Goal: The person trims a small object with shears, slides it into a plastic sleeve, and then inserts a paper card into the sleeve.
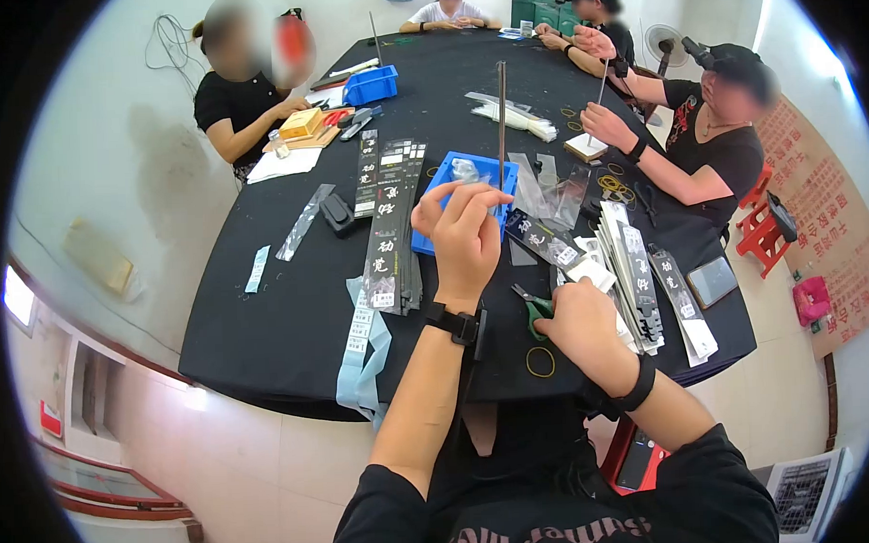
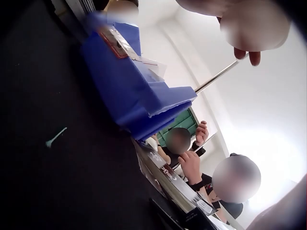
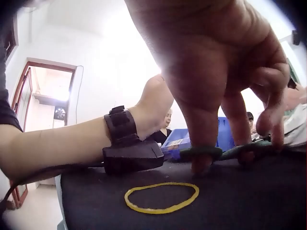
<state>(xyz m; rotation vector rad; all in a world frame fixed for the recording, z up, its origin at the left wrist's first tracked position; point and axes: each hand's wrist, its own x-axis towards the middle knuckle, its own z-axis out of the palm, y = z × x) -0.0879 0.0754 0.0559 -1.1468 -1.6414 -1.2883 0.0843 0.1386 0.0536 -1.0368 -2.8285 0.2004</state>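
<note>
My left hand (image 1: pixel 464 237) is raised over a blue plastic basket (image 1: pixel 422 241), its fingertips pinching at an upright metal rod (image 1: pixel 502 116). In the left wrist view the rod (image 2: pixel 218 76) runs from behind the basket (image 2: pixel 129 91) up to those fingertips. My right hand (image 1: pixel 590 328) grips green-handled scissors (image 1: pixel 538 313) low over the black tablecloth. Its thumb and a finger pass through the handle loops (image 3: pixel 206 152) in the right wrist view. A yellow rubber band (image 1: pixel 540 363) lies just in front of the scissors.
Black printed packaging sleeves (image 1: pixel 387 225) lie left of the basket, with a pale blue label strip (image 1: pixel 361 346) hanging off the table edge. White card stacks (image 1: pixel 626 265) and a phone (image 1: pixel 712 282) are on the right. Other people sit around the table, one holding a rod (image 1: pixel 603 82).
</note>
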